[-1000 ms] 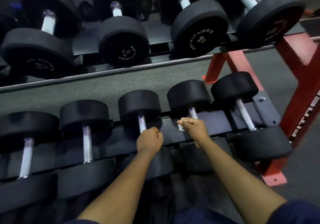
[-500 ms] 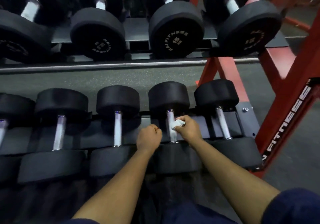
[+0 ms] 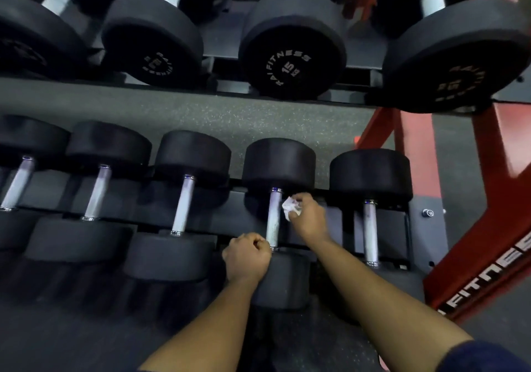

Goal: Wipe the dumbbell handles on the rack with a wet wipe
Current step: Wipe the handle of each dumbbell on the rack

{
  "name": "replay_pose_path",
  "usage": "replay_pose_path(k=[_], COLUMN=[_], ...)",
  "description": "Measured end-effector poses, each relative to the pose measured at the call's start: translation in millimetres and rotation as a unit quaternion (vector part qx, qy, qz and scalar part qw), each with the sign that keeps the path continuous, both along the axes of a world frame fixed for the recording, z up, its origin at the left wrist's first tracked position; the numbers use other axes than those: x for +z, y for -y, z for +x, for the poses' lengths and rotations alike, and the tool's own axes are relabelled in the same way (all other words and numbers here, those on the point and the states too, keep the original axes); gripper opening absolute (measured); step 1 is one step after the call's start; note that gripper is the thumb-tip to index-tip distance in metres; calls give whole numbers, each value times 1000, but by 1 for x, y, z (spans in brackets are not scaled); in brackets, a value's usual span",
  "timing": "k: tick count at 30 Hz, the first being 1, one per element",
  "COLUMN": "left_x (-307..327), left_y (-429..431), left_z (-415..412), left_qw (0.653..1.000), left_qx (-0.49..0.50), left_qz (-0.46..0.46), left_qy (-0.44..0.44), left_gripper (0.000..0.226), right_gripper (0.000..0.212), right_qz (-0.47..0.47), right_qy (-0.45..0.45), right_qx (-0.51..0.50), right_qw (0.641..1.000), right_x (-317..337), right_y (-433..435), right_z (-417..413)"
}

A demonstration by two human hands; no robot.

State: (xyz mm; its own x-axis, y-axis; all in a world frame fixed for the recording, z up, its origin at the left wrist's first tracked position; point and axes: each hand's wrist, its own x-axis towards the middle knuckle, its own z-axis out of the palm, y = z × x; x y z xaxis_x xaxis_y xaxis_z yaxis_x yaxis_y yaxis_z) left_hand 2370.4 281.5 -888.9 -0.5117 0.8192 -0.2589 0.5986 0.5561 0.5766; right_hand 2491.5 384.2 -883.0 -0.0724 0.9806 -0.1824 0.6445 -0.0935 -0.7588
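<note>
Right hand [image 3: 309,219] pinches the crumpled wet wipe [image 3: 290,209] in curled fingers, just beside the upper part of the fourth handle [image 3: 273,219], at its 3 o'clock. Whether they touch, cannot tell. The handle's long axis runs 12 to 6.

Left hand [image 3: 247,256] is a closed fist with nothing seen in it, at the handle's 7 o'clock by its near end.

End handle [image 3: 370,231] lies farther toward 3 o'clock, likely next, and the right hand is nearer to it.

Rack [image 3: 425,236]: the lower tier carries five dumbbells [image 3: 192,156] in view, the upper tier four larger ones.
</note>
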Motion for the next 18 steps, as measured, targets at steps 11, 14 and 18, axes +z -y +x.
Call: replay_pose_path(k=[11, 14, 18], left_x=[-5, -5, -5], left_y=[0, 1, -1], left_z=[-1, -3, -3], left_qw=[997, 995, 995], left_qx=[47, 57, 57], left_qz=[44, 56, 57], left_qy=[49, 55, 59], left_gripper=[18, 17, 17], right_gripper=[26, 25, 23], right_qz=[103, 93, 34], right_qy=[21, 79, 141], right_qx=[27, 156, 386], right_qw=[994, 980, 911], right_x=[-30, -32, -33], right_y=[-5, 5, 10], right_z=[-27, -17, 1])
